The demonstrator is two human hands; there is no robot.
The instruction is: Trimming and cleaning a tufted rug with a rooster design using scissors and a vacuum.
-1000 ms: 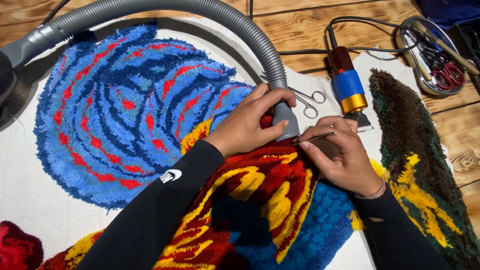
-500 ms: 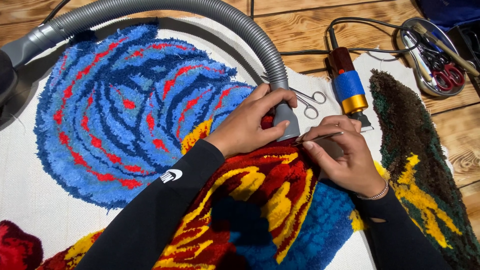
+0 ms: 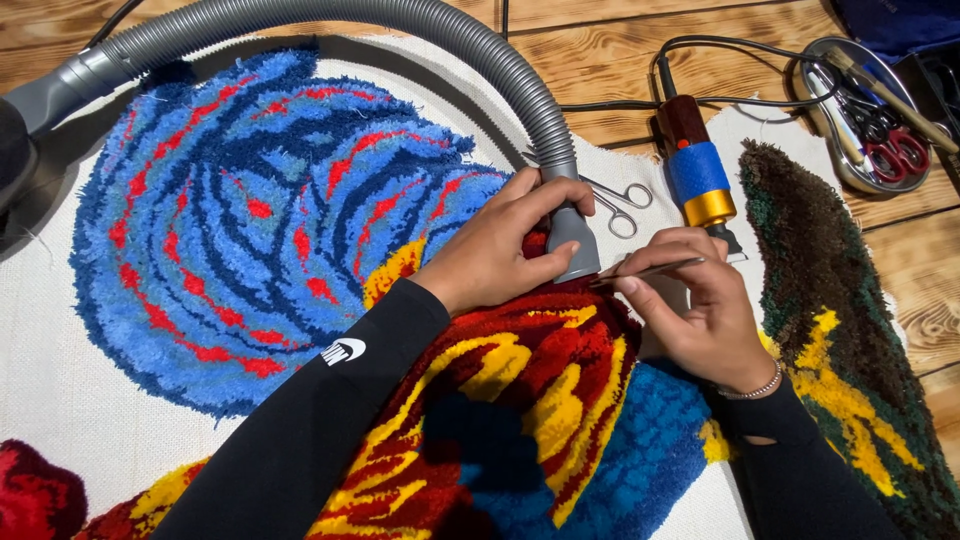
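Observation:
My left hand (image 3: 490, 255) grips the grey nozzle (image 3: 573, 240) at the end of a ribbed grey vacuum hose (image 3: 440, 30), pressing it onto a tufted rug (image 3: 250, 220) of blue, red and yellow pile. My right hand (image 3: 700, 315) pinches a thin metal tool (image 3: 645, 271), likely tweezers, with its tip against the red pile right beside the nozzle. Both arms wear black sleeves; a beaded bracelet sits on the right wrist.
Small metal scissors (image 3: 615, 205) lie on the white backing cloth (image 3: 60, 400) behind the nozzle. A corded trimmer (image 3: 695, 175) with blue and gold bands lies to their right. A metal tray (image 3: 865, 110) holds red-handled scissors and tools at the upper right on the wooden floor. A brown-green tufted patch (image 3: 830, 290) lies on the right.
My right hand has shifted slightly right and up, drawing the thin metal tool away from the nozzle a little. The left hand and the nozzle have stayed put.

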